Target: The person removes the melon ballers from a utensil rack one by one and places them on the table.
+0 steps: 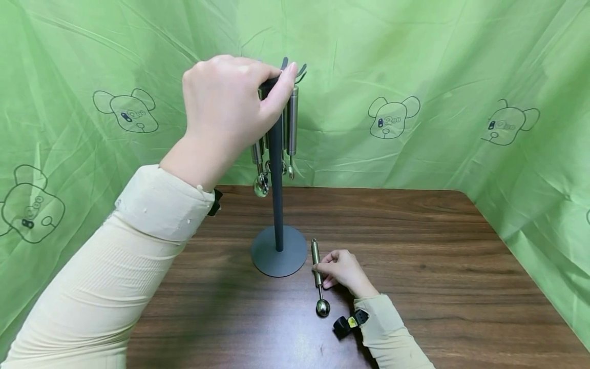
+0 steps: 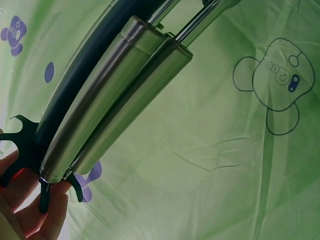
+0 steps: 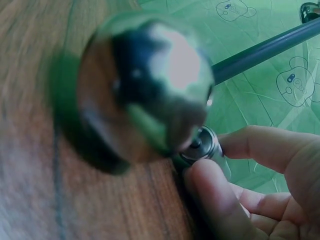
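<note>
A dark grey utensil stand [image 1: 277, 205] rises from a round base on the table. My left hand [image 1: 235, 97] is at its top, fingers around the hooks [image 2: 45, 195]. Steel-handled utensils [image 1: 292, 123] hang below that hand, among them one with a round scoop end [image 1: 260, 185]. Two hanging handles [image 2: 95, 102] lie side by side along the pole in the left wrist view. To the right of the base, my right hand [image 1: 343, 271] pinches the steel handle of a scoop [image 1: 322, 308]. Its shiny round bowl [image 3: 150, 90] looms close in the right wrist view, toward the table's near side.
The brown wooden table [image 1: 438, 256] carries the stand and the scoop. Green cloth [image 1: 341, 51] with cartoon bear heads hangs behind it and at both sides. A black wrist camera [image 1: 343, 327] sits at my right cuff, close to the scoop's bowl.
</note>
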Motion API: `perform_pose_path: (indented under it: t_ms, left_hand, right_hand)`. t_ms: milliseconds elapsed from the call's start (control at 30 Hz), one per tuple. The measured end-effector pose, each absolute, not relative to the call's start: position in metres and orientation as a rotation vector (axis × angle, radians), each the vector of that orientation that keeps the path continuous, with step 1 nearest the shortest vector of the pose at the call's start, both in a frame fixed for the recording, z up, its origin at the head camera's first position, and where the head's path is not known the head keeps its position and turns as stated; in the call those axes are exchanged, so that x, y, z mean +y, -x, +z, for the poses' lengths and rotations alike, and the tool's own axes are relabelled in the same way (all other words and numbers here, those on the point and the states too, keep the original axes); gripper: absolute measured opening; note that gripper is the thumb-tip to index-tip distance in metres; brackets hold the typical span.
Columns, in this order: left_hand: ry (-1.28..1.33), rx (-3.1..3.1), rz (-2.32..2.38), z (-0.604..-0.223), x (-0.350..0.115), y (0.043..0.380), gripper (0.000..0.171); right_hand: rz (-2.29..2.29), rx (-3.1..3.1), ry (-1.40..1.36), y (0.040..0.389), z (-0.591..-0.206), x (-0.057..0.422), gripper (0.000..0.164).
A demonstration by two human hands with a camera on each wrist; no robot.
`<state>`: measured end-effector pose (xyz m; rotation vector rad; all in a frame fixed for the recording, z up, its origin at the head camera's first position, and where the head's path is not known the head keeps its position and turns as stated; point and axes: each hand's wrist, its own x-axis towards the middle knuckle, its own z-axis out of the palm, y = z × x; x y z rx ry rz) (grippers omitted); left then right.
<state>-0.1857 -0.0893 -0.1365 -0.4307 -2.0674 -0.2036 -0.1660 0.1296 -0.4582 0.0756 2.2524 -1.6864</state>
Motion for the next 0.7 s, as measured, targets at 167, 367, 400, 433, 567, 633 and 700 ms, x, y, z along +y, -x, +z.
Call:
perform_pose_path:
  t_ms: [167, 367, 400, 433, 567, 633, 700]
  left_hand:
    - [0.439, -2.06, -0.21, -0.1367, -0.091, 0.186, 0.056]
    - [0.45, -2.043, -0.216, -0.1375, -0.092, 0.1868, 0.055]
    - [0.452, -2.039, -0.215, -0.1376, -0.0921, 0.1869, 0.054]
    - [0.454, -2.037, -0.216, -0.1377, -0.0921, 0.1869, 0.054]
    - [0.459, -2.042, -0.219, -0.1373, -0.0928, 0.1868, 0.054]
    - [0.463, -2.046, -0.223, -0.1373, -0.0935, 0.1868, 0.054]
    - [0.468, -2.049, -0.227, -0.1372, -0.0942, 0.187, 0.053]
  right_hand:
    - [-1.687, 2.261, -0.069, 0.1664, -0.4579, 0.129, 0.021]
    - [-1.666, 2.28, -0.056, 0.1667, -0.4575, 0.1297, 0.027]
    - [-1.663, 2.281, -0.055, 0.1667, -0.4573, 0.1298, 0.028]
    - [-1.66, 2.28, -0.058, 0.167, -0.4574, 0.1297, 0.029]
    - [-1.65, 2.272, -0.063, 0.1675, -0.4569, 0.1301, 0.031]
    - [-1.645, 2.269, -0.065, 0.1677, -0.4567, 0.1305, 0.032]
    - [-1.639, 2.267, -0.065, 0.1678, -0.4565, 0.1309, 0.032]
